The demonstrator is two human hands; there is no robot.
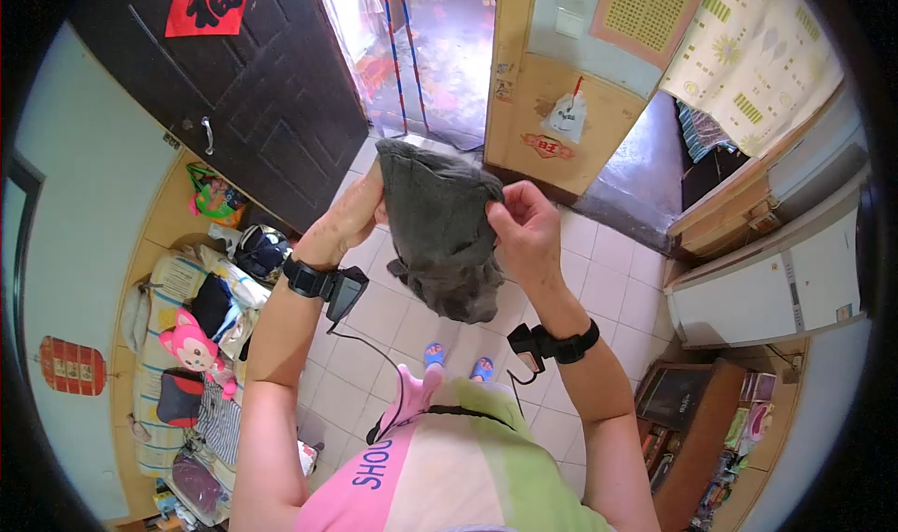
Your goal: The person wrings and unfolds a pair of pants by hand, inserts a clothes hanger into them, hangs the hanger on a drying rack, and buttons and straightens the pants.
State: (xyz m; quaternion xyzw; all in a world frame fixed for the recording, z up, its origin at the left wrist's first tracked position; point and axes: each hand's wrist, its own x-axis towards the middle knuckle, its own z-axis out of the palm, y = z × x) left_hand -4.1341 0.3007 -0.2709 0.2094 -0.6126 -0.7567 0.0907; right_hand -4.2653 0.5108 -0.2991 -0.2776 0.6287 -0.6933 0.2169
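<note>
A dark grey piece of cloth (440, 205), bunched at its lower end, hangs in front of me between both hands. Its exact kind I cannot make out. My left hand (354, 216) grips the left side, with most of its fingers hidden behind the fabric. On the right edge, my right hand (528, 225) pinches the cloth between thumb and fingers. Each wrist wears a black strap with a small device, the left device (346, 294) and the right device (528, 347), and a thin cable runs from each.
A dark door (253, 93) stands at the upper left, beside a doorway with a clear curtain (449, 55). Clothes and a pink plush toy (192, 345) lie on a sofa (150, 392) at left. To the right are a white fridge (748, 294) and a brown cabinet (702, 448).
</note>
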